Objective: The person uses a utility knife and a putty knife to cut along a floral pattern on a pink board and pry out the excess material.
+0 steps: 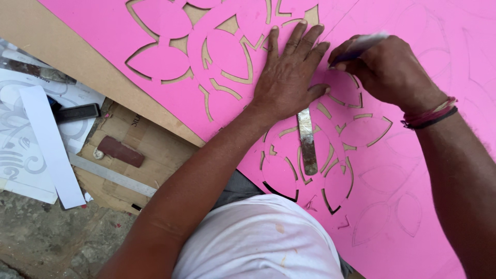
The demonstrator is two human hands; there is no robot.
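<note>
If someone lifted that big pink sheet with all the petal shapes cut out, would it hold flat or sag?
The pink sheet would probably sag: it looks thin, and many petal cut-outs leave only narrow strips. Those strips might bend or tear easily. It likely slides too, since the left hand presses it flat.

The pink sheet [413,170] looks like matt, smooth foam or card, its cut edges pale; the board [67,51] beneath it is dull brown cardboard; the blade [308,142] lying on the sheet is worn, tarnished metal; the ruler [111,175] left of the sheet is brushed steel.
</note>
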